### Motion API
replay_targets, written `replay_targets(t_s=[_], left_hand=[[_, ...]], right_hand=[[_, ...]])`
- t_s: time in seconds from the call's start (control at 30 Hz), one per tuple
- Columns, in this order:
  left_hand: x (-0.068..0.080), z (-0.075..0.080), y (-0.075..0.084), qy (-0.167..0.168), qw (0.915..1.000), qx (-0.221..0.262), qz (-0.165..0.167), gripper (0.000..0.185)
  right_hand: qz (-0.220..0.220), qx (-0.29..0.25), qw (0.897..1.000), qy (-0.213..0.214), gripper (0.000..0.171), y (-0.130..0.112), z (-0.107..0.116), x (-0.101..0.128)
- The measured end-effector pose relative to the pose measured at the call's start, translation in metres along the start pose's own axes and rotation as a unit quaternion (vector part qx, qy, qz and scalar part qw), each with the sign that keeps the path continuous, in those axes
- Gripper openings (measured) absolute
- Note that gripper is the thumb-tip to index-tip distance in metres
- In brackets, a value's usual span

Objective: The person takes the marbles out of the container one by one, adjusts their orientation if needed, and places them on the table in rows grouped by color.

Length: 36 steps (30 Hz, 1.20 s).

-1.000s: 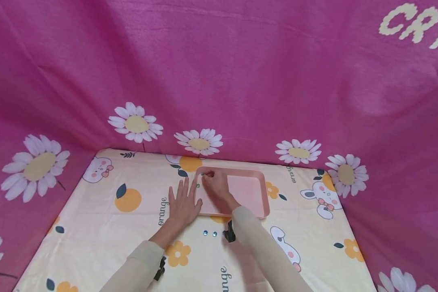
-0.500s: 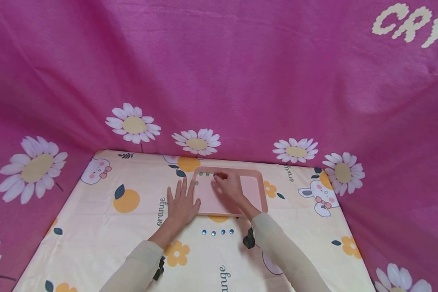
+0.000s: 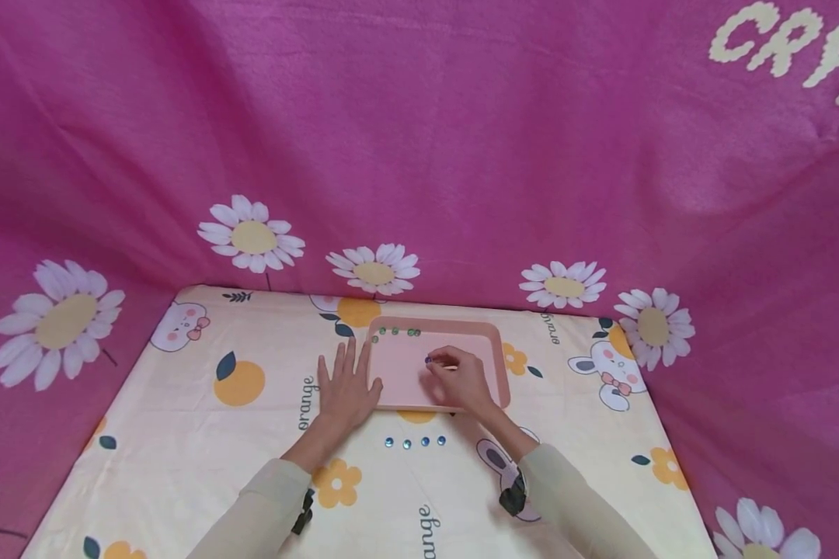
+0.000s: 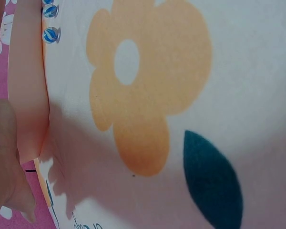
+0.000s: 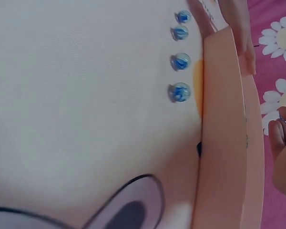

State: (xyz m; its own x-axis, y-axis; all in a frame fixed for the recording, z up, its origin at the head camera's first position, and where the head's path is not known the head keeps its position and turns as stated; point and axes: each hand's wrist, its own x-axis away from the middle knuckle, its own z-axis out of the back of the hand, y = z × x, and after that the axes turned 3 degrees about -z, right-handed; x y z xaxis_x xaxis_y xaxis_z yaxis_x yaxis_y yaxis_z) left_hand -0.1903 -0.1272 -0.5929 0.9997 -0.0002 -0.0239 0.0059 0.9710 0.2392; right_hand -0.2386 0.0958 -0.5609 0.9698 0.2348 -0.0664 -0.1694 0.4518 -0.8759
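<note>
- Now I see my right hand point(image 3: 461, 380) over the shallow pink plastic tray point(image 3: 498, 365), its grip pinching a small blue glass marble point(image 3: 429, 359) at the fingertips, just above the tray floor near the middle.
- My left hand point(image 3: 346, 388) lies flat on the surface, fingers straight and released, its edge touching the tray's left rim.
- Four small green glass marbles point(image 3: 395, 331) sit along the tray's far left corner.
- Four blue swirled glass marbles point(image 5: 180, 62) lie in a row on the cream printed cloth point(image 3: 182, 435), just beside the tray's near rim.
- I judge the marble hard, smooth, light and quick to roll; a fingertip pinch across its widest part suits it.
- I judge the tray stiff and slick, the cloth soft enough to keep marbles from rolling.
- Behind hangs a magenta daisy-print fabric point(image 3: 419, 140).
</note>
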Motion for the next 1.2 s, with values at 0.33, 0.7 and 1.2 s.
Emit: replay_targets(t_s=[0.33, 0.7, 1.2], left_hand=[[0.001, 0.001, 0.000, 0.007, 1.0000, 0.005, 0.001, 0.078], [0.001, 0.000, 0.000, -0.003, 0.9999, 0.009, 0.007, 0.079], [0.000, -0.001, 0.001, 0.003, 1.0000, 0.005, 0.003, 0.078]], right_hand=[[-0.022, -0.031, 0.999, 0.015, 0.011, 0.013, 0.023, 0.049], [-0.052, 0.003, 0.998, 0.023, 0.015, 0.032, 0.028, 0.084], [-0.056, 0.046, 0.997, -0.008, 0.014, 0.051, 0.023, 0.102]])
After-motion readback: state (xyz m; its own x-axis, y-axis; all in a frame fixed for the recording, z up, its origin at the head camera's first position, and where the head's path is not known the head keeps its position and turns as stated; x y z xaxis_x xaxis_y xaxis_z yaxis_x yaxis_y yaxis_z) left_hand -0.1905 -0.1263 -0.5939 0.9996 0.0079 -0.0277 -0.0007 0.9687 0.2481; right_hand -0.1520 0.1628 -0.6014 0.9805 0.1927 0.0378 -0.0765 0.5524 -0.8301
